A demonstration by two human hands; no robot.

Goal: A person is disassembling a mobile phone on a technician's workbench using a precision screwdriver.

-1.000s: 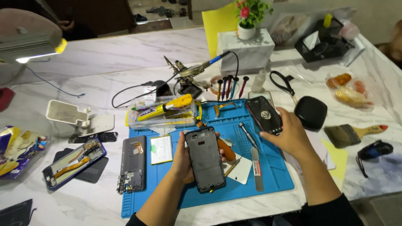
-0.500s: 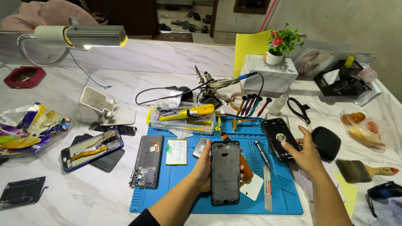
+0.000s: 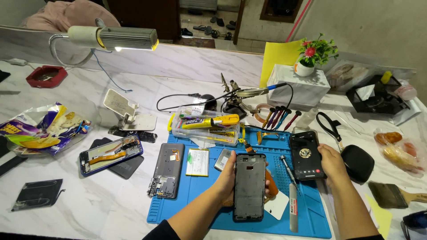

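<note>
Now my left hand (image 3: 229, 175) clasps the black rectangular phone frame (image 3: 249, 186), long axis twelve-to-six; my right hand (image 3: 331, 162) grips the lit black smartphone (image 3: 305, 155) at two o'clock.

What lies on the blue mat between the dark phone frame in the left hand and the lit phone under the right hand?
In the head view, a thin screwdriver lies on the blue mat between the phone frame and the lit phone.

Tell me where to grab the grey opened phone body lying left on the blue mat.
Probably take the grey opened phone body by its two long edges at mid-length, coming from above. It lies flat on the blue mat with circuitry exposed at its lower end, so avoid that. The white battery lies close on its right.
</note>
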